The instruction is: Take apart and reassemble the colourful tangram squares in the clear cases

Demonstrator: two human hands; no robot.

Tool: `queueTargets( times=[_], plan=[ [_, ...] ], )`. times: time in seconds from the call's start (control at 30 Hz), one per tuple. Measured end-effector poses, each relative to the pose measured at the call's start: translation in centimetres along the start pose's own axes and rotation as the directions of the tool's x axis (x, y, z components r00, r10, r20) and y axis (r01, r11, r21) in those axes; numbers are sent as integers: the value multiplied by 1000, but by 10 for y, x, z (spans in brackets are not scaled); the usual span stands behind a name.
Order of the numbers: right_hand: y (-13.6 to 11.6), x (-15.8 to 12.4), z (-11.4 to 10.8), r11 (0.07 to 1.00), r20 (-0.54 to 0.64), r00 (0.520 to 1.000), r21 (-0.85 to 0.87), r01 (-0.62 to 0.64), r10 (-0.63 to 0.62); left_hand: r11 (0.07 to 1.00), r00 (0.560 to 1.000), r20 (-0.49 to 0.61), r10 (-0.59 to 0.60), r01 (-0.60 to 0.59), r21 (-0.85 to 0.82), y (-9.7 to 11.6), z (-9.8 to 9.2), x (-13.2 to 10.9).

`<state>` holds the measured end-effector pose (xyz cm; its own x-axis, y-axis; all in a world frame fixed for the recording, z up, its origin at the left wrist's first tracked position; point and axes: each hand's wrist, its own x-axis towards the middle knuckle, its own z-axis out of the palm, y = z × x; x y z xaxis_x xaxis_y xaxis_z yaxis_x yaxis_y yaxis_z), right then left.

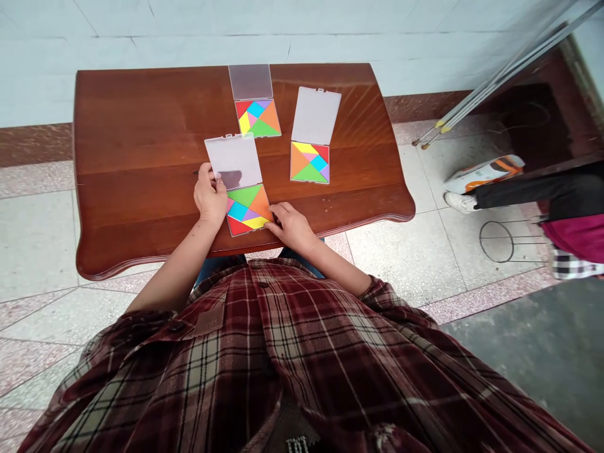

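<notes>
looking down past a plaid flannel shirt (283,352) at both bare hands on the nearest tangram case. left hand (210,196) half closed, fingers (206,177) pinching the edge of its open clear plastic lid (234,160). right hand (292,228) loosely curled, fingertips (275,217) on the right side of the tray (229,230), grip unclear. coloured tangram tiles (248,211) sit packed in that tray, none lifted out. step in hand looks like handling this case at the lid; reaching the tiles calls for the lid kept clear. 2 more open cases (310,162) (258,118) lie farther up the polished wooden table (141,189), tiles in place. beyond: a sneaker (460,202) and metal poles (495,82) by the wall.
</notes>
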<state>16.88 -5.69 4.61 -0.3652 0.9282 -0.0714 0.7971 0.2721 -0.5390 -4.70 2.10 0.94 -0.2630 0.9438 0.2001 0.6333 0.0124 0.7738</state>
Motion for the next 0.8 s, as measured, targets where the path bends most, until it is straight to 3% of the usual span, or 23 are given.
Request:
queueTargets(
  times=[0.1,0.2,0.37,0.6,0.8],
  plan=[
    [-17,11,1,1000,19,1000,7,6,-6,1000,1000,-1,-6,6,-28,-4,3,-2],
    [-40,28,5,998,114,992,-24,62,-58,999,1000,-2,8,-8,-49,-6,4,-3],
    [-71,47,11,970,196,980,-242,34,15,998,999,3,33,-33,-48,-5,5,-4],
    [-80,46,16,939,186,979,-342,-19,88,998,1000,17,26,-25,-53,-2,4,-5],
    [-76,44,26,951,166,985,-308,11,42,997,1000,18,11,-9,-75,0,3,-6]
  ],
)
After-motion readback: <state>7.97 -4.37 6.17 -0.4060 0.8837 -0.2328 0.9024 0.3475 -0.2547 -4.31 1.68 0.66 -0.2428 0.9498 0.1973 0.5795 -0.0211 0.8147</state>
